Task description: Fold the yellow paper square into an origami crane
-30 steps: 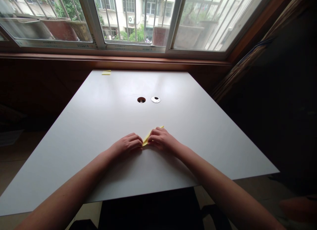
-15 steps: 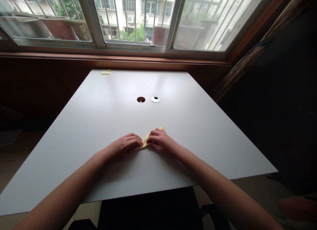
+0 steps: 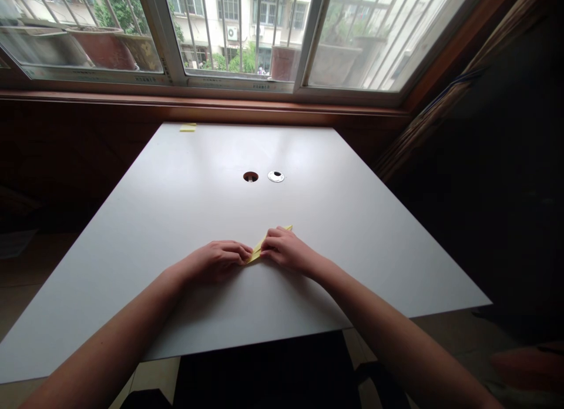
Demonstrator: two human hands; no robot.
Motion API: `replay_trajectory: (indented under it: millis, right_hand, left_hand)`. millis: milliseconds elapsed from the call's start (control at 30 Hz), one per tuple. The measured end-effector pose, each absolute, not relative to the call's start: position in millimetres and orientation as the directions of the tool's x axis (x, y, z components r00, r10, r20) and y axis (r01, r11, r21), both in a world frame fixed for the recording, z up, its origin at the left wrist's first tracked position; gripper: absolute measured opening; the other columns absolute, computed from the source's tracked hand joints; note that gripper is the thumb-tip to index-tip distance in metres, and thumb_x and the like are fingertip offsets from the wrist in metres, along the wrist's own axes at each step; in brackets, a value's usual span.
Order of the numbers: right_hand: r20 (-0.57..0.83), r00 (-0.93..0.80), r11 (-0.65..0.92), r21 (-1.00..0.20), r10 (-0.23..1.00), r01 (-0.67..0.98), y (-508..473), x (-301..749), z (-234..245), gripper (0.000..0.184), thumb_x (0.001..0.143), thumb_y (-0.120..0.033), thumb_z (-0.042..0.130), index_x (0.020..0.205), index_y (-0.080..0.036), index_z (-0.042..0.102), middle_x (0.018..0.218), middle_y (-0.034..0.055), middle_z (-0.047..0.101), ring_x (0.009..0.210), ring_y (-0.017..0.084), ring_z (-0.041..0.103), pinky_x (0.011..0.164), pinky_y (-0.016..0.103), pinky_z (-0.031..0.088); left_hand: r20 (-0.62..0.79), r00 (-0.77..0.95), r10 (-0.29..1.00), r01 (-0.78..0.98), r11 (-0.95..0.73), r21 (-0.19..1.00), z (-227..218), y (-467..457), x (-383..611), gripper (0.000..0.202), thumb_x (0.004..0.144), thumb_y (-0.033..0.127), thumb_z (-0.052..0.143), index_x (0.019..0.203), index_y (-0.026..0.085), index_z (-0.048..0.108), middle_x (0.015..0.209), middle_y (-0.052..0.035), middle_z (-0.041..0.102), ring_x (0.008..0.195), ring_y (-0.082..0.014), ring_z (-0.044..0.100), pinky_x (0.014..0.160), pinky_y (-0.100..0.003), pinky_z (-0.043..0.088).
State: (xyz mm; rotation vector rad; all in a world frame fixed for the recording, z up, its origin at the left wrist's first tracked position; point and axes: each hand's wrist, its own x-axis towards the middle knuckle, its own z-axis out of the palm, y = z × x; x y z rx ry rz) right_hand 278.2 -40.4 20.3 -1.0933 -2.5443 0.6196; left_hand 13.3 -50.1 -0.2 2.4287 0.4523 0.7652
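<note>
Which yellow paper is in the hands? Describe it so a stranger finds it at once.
On the white table under the window, look at the near half, this side of the round hole. The folded yellow paper is a narrow slanted strip held between the left hand and right hand; the other yellow piece lies untouched at the far left corner.

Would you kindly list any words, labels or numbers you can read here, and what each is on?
The printed strips on the window frame: too small and blurred to read.
The yellow paper: no print visible.
The white table: no markings.
So no text is legible.
</note>
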Motion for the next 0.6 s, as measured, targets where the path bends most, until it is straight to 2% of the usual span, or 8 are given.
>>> replay_trajectory:
  millis: [167, 333, 500, 600]
  right_hand:
    - [0.051, -0.654, 0.581, -0.513, 0.755, 0.632, -37, 277, 24, 0.008, 0.090, -0.025, 0.067, 0.087, -0.019, 0.071, 0.091, 0.0047, 0.062, 0.086, 0.017, 0.055, 0.077, 0.029, 0.042]
    - [0.001, -0.646, 0.533, -0.565, 0.763, 0.629, -32, 276, 27, 0.008, 0.089, -0.025, 0.067, 0.085, -0.019, 0.071, 0.098, 0.0040, 0.059, 0.084, 0.015, 0.057, 0.075, 0.027, 0.044]
    - [-0.042, -0.628, 0.481, -0.604, 0.777, 0.636, -28, 275, 27, 0.008, 0.089, -0.027, 0.067, 0.085, -0.021, 0.072, 0.101, 0.0029, 0.057, 0.085, 0.014, 0.058, 0.077, 0.027, 0.044]
    - [-0.072, -0.616, 0.449, -0.618, 0.784, 0.645, -28, 275, 26, 0.009, 0.089, -0.029, 0.067, 0.085, -0.021, 0.072, 0.102, 0.0029, 0.057, 0.084, 0.014, 0.058, 0.078, 0.028, 0.045]
  left_hand:
    - [0.387, 0.820, 0.422, 0.132, -0.797, 0.590, 9, -51, 11, 0.018, 0.090, 0.010, 0.058, 0.101, 0.019, 0.068, 0.110, -0.0104, 0.072, 0.118, -0.0223, 0.065, 0.097, -0.034, 0.056]
    - [0.388, 0.823, 0.414, 0.114, -0.791, 0.601, 16, -52, 13, 0.020, 0.088, 0.008, 0.057, 0.102, 0.018, 0.066, 0.112, -0.0120, 0.071, 0.116, -0.0226, 0.065, 0.096, -0.035, 0.056]
    - [0.365, 0.815, 0.450, 0.144, -0.767, 0.625, 20, -56, 16, 0.017, 0.090, 0.010, 0.054, 0.101, 0.017, 0.065, 0.111, -0.0120, 0.069, 0.110, -0.0209, 0.066, 0.094, -0.032, 0.056]
    - [0.370, 0.798, 0.476, 0.187, -0.778, 0.599, 16, -56, 16, 0.017, 0.093, 0.014, 0.054, 0.104, 0.018, 0.066, 0.110, -0.0114, 0.069, 0.105, -0.0196, 0.067, 0.092, -0.030, 0.056]
